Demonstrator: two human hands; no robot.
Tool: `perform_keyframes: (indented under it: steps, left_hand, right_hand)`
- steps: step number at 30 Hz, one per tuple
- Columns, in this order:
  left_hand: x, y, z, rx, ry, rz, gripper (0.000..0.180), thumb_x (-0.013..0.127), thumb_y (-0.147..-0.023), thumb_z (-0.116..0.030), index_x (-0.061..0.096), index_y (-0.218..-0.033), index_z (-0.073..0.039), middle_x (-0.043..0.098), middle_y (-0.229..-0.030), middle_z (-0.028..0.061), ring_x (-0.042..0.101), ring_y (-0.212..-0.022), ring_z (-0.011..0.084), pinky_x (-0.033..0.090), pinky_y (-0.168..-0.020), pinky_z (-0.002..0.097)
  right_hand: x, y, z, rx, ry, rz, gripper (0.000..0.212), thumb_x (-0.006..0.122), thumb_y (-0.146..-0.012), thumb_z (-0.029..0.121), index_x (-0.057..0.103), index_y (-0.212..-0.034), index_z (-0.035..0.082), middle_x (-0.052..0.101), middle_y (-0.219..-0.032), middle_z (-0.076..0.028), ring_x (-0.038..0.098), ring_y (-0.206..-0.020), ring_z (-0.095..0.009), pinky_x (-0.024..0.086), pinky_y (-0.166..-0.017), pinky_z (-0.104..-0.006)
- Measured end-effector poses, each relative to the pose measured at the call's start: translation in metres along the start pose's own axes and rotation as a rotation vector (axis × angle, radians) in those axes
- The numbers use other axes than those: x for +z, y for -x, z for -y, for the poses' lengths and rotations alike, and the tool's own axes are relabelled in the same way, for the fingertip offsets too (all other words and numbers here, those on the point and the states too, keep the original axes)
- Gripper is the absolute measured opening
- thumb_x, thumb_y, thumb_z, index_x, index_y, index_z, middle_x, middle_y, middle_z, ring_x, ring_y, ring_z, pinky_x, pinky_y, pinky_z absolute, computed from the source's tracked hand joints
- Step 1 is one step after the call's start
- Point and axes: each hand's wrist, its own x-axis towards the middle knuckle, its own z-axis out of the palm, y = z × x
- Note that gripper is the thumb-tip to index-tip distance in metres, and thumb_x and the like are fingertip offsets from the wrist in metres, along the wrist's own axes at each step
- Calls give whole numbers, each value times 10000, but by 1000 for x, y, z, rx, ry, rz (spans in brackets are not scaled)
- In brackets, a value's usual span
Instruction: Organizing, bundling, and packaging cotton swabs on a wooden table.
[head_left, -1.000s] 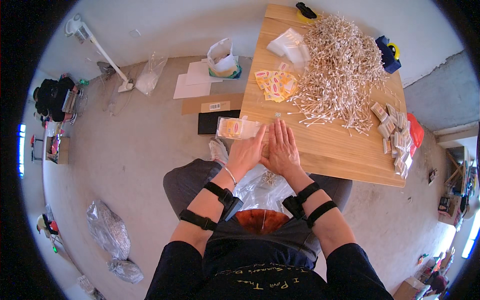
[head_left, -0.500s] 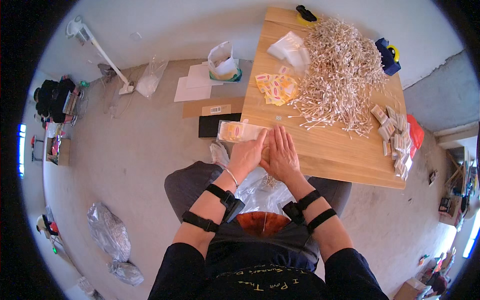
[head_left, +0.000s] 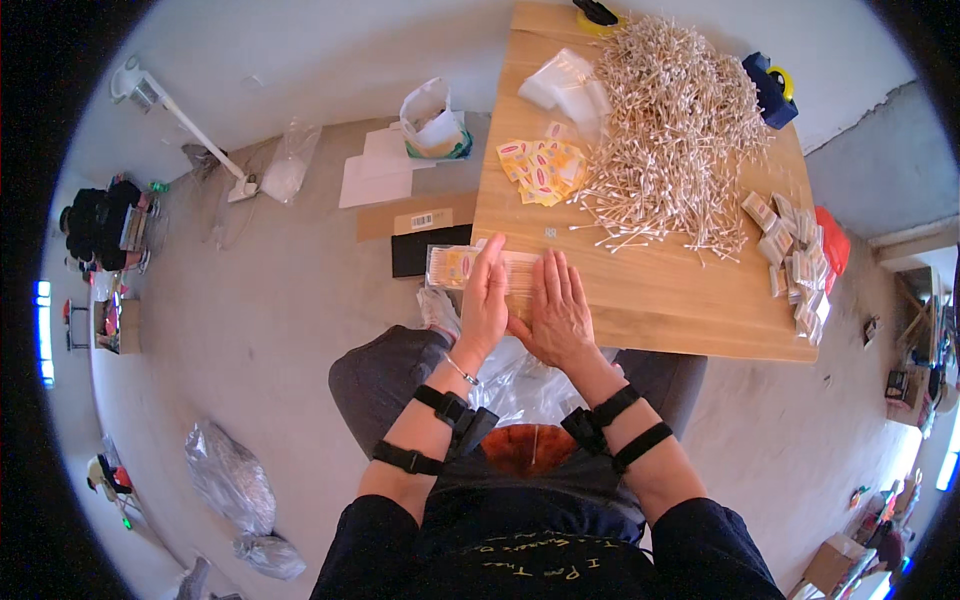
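Left hand (head_left: pixel 487 305) has slid left from the right hand (head_left: pixel 561 318), baring swabs (head_left: pixel 521 270) between them at the table's (head_left: pixel 680 310) near-left corner; the clear packet (head_left: pixel 447 267) juts past the table's left edge. Right fingers straight, clasping nothing; left straight too, I can't tell if they pinch the packet. Looks like swab-aligning to me; next calls for even palm pressure.

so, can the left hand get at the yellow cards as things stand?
Probably yes: the left hand is over the clear packet of cotton swabs, but mostly bare tabletop separates its fingertips from the yellow cards.
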Motion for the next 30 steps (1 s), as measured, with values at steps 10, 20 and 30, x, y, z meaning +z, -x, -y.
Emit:
perform_keyframes:
  steps: [10, 20, 30]
  left_hand:
    - [3, -9, 18, -119, 382, 84, 655, 279, -1053, -450, 206, -1506, 17, 222, -1568, 199, 190, -1470, 269, 119, -1204, 375]
    - [-3, -13, 11, -120, 290, 93, 594, 318, -1059, -399, 306, -1473, 27, 307, -1535, 180, 276, -1436, 259, 194, -1184, 371]
    - [-5, -17, 20, -138, 425, 114, 624, 309, -1057, -410, 261, -1480, 45, 262, -1551, 200, 213, -1460, 271, 130, -1205, 387]
  right_hand:
    - [5, -4, 16, 57, -15, -27, 865, 505, -883, 502, 307, -1403, -160, 235, -1513, -325, 184, -1447, -421, 131, -1195, -473]
    - [3, -6, 18, 49, -18, -35, 855, 530, -858, 481, 331, -1384, -164, 255, -1498, -338, 206, -1434, -438, 152, -1189, -486]
    - [7, -13, 24, 53, -14, -52, 831, 482, -869, 453, 318, -1380, -182, 239, -1485, -372, 181, -1432, -467, 116, -1193, -503]
